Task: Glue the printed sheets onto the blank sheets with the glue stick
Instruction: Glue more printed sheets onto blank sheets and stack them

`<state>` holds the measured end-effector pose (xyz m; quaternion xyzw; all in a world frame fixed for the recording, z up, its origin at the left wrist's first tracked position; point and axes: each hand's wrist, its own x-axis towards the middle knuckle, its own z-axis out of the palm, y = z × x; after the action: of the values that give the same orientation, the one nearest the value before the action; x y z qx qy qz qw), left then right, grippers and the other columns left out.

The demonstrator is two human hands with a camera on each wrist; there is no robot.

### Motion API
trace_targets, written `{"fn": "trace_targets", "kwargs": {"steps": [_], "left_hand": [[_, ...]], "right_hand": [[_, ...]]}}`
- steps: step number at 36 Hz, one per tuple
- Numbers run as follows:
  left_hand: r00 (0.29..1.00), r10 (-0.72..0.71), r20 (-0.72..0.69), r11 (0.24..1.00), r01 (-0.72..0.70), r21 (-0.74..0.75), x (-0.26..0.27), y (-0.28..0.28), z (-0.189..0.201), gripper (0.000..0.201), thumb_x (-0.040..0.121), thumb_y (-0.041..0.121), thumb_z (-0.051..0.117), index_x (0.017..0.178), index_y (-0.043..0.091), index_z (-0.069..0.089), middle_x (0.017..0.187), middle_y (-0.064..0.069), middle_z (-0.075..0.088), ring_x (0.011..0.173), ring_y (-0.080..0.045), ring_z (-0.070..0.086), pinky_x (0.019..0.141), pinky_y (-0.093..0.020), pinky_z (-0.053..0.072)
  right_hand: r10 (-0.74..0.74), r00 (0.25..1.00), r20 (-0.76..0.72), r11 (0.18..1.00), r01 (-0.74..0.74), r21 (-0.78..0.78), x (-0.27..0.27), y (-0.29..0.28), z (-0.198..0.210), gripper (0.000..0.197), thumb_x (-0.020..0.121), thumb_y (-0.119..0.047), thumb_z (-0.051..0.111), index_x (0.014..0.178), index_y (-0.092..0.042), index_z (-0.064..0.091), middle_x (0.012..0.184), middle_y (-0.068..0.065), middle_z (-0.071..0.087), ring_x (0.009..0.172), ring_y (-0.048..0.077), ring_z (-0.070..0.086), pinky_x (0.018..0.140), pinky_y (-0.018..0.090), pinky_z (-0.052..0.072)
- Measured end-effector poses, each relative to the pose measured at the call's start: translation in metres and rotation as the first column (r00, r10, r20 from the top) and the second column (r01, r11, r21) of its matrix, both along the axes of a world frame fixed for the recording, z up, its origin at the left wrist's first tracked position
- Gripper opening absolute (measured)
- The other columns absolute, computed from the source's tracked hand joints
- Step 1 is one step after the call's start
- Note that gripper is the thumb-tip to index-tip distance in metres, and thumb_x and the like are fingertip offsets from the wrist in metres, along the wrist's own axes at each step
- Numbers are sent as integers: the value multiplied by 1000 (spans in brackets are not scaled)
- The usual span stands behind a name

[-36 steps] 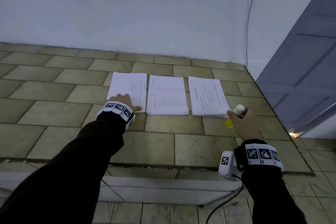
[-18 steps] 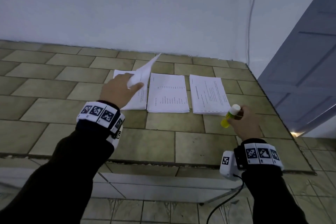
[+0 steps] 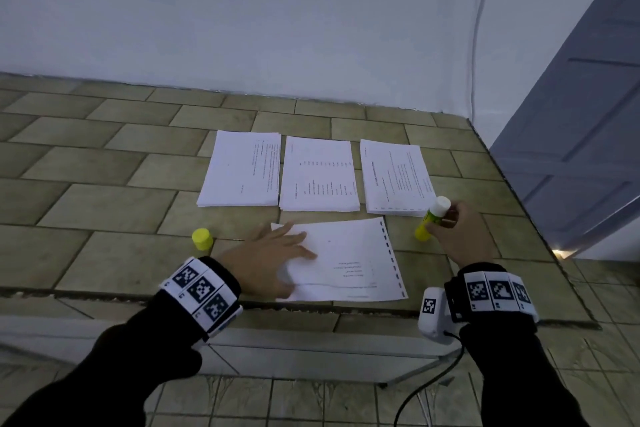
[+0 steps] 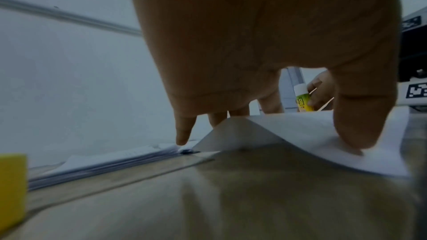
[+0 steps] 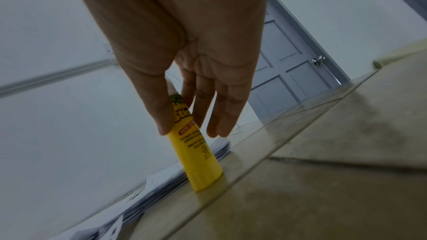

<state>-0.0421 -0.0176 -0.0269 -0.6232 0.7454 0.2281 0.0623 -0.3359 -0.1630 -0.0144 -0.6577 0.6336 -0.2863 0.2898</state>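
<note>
Three stacks of printed sheets lie side by side on the tiled counter: left (image 3: 242, 173), middle (image 3: 318, 177), right (image 3: 394, 180). A single sheet (image 3: 349, 260) lies in front of them by the counter's near edge. My left hand (image 3: 277, 253) rests on its left part with straight, spread fingers. In the left wrist view the thumb (image 4: 355, 125) presses the sheet (image 4: 289, 130) down and the paper humps up. My right hand (image 3: 450, 222) pinches the yellow glue stick (image 3: 433, 218), white top up, base on the counter beside the right stack. It appears as glue stick (image 5: 196, 152) in the right wrist view.
The yellow cap (image 3: 202, 238) stands on the counter left of my left hand, seen also as cap (image 4: 11, 189). The counter's front edge (image 3: 311, 305) drops to a lower tiled floor. A grey door (image 3: 571, 149) stands at the right, and a cable (image 3: 476, 28) runs down the wall.
My left hand lifted one sheet off the left stack and laid it flat near the counter's front edge. The right hand stayed in place with the glue stick.
</note>
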Motion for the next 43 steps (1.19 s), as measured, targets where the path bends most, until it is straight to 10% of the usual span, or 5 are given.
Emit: {"fn": "trace_targets", "kwargs": {"steps": [11, 16, 32, 37, 43], "left_hand": [[971, 171, -170, 981, -184, -63, 9, 13, -10, 77, 85, 43, 56, 152, 38, 17, 159, 17, -6, 143, 0, -16, 119, -39, -11], [913, 407, -32, 891, -404, -206, 5, 13, -22, 107, 65, 81, 0, 153, 22, 21, 164, 5, 3, 151, -14, -6, 120, -46, -1], [915, 401, 44, 870, -365, -332, 9, 9, -54, 94, 77, 77, -2, 155, 30, 19, 165, 1, 4, 152, -20, -1, 120, -52, 1], [917, 395, 59, 876, -356, -327, 9, 9, -58, 109, 69, 85, -19, 156, 28, 15, 165, 1, 2, 152, -21, -1, 120, -54, 2], [916, 396, 70, 878, -356, -319, 9, 8, -58, 117, 64, 84, -27, 157, 22, 8, 164, 0, -2, 151, -20, -5, 120, -53, -1]], "right_hand": [[117, 993, 16, 993, -117, -22, 7, 7, 4, 40, 84, -9, 72, 121, -9, 56, 105, 2, 61, 91, 16, 57, 72, 24, 41], [300, 954, 1, 952, -299, -57, 28, 16, 7, 32, 84, -18, 72, 115, -17, 64, 97, -5, 62, 80, -1, 54, 66, 7, 37], [449, 885, 123, 892, -452, -7, 125, 24, 11, 54, 68, -23, 86, 114, -23, 57, 100, 3, 62, 91, 16, 58, 65, 16, 44], [494, 864, 95, 868, -496, -4, 147, 25, 14, 42, 68, -11, 84, 103, -13, 61, 82, -11, 58, 72, 2, 54, 53, 6, 39], [572, 820, 1, 820, -572, 5, 172, 31, 10, 25, 70, -5, 78, 87, -1, 60, 85, 7, 68, 80, 21, 62, 77, 33, 51]]}}
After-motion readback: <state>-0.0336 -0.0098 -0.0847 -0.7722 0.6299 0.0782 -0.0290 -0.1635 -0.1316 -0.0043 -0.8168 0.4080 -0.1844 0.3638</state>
